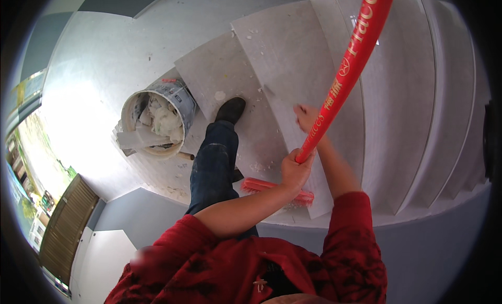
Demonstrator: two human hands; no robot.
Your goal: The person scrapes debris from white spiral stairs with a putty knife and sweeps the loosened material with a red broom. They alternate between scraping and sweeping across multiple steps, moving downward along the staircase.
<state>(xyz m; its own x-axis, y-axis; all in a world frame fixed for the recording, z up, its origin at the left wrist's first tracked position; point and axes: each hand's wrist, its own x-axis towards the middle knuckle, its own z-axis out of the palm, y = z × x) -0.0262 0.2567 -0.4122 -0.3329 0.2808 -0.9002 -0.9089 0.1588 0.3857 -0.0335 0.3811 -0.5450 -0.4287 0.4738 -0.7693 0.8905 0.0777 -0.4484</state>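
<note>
My left hand (297, 169) is wrapped around the lower visible part of a glossy red broom handle (340, 74) that bears gold writing. The handle slants up and right, out of the top of the picture. Below my left forearm a red broom head (259, 185) with bristles rests at the stair step; its joint with the handle is hidden. My right hand (307, 117) is blurred and lies behind the handle, which crosses in front of its wrist. Its fingers look loosely bent and apart, not around the handle, and I see nothing in them.
A tilted plastic bucket (186, 102) of crumpled plastic and scraps stands left of my dark shoe (231, 109). A wooden stick end (185, 156) shows beside it. Curving grey stairs (396, 104) fill the right. White debris (257, 167) dots the step, near a grey wall (411, 261).
</note>
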